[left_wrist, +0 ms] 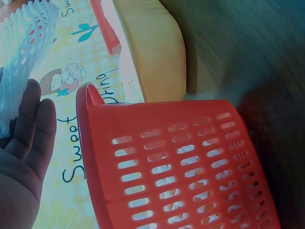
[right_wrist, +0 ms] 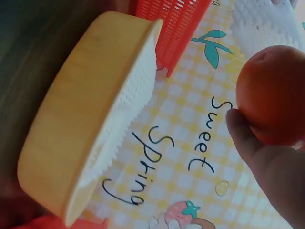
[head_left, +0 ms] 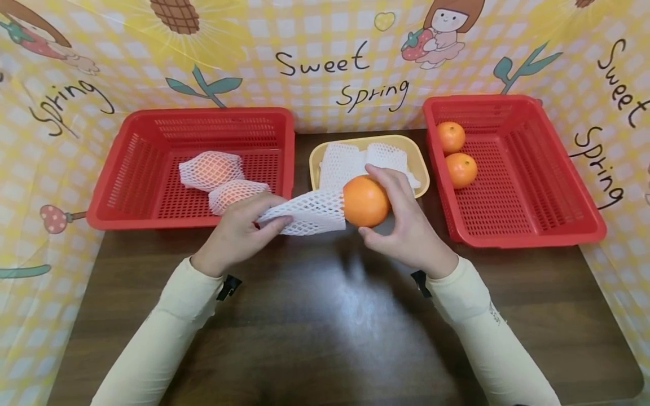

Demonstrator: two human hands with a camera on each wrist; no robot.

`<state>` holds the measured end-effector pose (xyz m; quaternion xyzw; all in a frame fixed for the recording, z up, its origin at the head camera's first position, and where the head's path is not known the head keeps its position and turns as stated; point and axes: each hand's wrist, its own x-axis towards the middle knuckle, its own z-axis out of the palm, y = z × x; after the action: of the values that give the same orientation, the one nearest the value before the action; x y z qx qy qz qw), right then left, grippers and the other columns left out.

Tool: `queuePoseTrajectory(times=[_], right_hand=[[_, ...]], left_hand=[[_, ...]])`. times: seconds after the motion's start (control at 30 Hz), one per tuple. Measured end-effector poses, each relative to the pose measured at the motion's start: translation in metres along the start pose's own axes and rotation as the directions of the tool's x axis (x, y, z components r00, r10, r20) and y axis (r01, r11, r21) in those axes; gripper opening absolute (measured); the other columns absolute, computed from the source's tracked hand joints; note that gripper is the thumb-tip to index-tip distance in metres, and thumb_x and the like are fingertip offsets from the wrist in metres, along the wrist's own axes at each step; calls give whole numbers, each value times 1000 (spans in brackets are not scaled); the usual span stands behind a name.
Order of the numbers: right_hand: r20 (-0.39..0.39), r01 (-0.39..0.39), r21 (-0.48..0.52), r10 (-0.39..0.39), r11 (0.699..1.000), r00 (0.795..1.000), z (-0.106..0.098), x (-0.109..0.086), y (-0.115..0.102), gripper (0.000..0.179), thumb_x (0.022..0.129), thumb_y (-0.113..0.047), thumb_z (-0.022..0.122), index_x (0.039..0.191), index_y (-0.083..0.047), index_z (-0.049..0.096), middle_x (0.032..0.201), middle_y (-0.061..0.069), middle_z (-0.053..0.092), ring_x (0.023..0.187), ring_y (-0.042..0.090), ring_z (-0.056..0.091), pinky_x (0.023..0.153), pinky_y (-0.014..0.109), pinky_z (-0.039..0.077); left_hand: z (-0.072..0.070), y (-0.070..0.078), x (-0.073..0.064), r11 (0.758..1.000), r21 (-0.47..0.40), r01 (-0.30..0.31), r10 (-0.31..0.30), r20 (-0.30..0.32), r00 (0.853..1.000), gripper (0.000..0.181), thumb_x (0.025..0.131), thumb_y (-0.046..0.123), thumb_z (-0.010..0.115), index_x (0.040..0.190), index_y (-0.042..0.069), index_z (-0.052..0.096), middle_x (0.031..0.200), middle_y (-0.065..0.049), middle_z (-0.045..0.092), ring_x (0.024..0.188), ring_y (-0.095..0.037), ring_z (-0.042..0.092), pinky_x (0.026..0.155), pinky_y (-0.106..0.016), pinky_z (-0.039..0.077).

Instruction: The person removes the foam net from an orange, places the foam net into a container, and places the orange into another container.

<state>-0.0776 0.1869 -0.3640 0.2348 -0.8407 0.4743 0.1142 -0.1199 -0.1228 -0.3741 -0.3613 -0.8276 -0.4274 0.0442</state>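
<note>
My left hand pinches the closed end of a white foam net sleeve, thumb on its near side. The orange sits at the sleeve's right-hand mouth, most of it bare. Thumb and fingers of my right hand grip the orange from the right. Both hands are raised over the table in front of the yellow tray. In the right wrist view the orange shows with a finger against it and the netting behind. The left wrist view catches the sleeve at its upper left edge.
The left red basket holds two netted oranges. A yellow tray with white foam nets stands in the middle. Two bare oranges lie in the right red basket. Patterned cloth backs the dark table.
</note>
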Motion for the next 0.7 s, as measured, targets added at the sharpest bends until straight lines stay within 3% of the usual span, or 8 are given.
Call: queuePoseTrajectory(times=[0.13, 0.2, 0.4, 0.5, 0.57, 0.7], right_hand=[[16, -27, -72, 29, 997, 999, -14, 0, -4, 87, 71, -14, 86, 148, -16, 45, 136, 13, 39, 125, 23, 42, 98, 46, 41], [3, -3, -102, 3, 995, 1000, -25, 1, -6, 83, 70, -15, 87, 143, -10, 48, 136, 14, 40, 126, 24, 42, 99, 47, 40], [-80, 4, -199, -21, 980, 997, -77, 15, -12, 82, 69, -8, 88, 139, -3, 44, 135, 11, 53, 117, 22, 52, 93, 40, 44], [-88, -74, -295, 51, 953, 995, -106, 20, -7, 83, 72, -11, 89, 143, -13, 47, 133, 9, 53, 112, 22, 52, 84, 44, 46], [-70, -139, -371, 122, 918, 990, -124, 23, 3, 81, 76, -19, 88, 146, -20, 48, 134, 11, 49, 113, 27, 50, 85, 51, 46], [9, -270, -476, 311, 837, 950, -153, 19, 28, 73, 86, -31, 81, 148, -22, 44, 130, 16, 44, 110, 34, 46, 82, 58, 45]], left_hand=[[3, -1, 1, 1000, 5, 9, -9, 10, 1000, 29, 83, 2, 82, 110, 7, 71, 102, 0, 70, 86, -13, 60, 73, -30, 52], [4, -1, 0, 1000, 6, 12, -12, 12, 1000, 30, 83, 2, 82, 110, 7, 71, 104, -1, 71, 88, -13, 61, 73, -31, 53], [5, -4, -2, 1000, 22, 21, -21, 10, 1000, 32, 82, 2, 83, 111, 7, 70, 105, -2, 71, 90, -14, 63, 74, -34, 55], [3, -5, -4, 999, 20, 33, -33, 14, 999, 32, 83, 3, 82, 112, 7, 70, 107, -2, 71, 91, -15, 64, 78, -34, 55], [3, -6, -5, 999, 16, 39, -39, 14, 999, 32, 83, 3, 82, 113, 8, 70, 107, -2, 71, 91, -14, 63, 78, -33, 55], [4, -8, -6, 999, 12, 33, -33, 10, 999, 33, 82, 2, 83, 112, 7, 71, 105, -1, 70, 88, -13, 61, 73, -32, 56]])
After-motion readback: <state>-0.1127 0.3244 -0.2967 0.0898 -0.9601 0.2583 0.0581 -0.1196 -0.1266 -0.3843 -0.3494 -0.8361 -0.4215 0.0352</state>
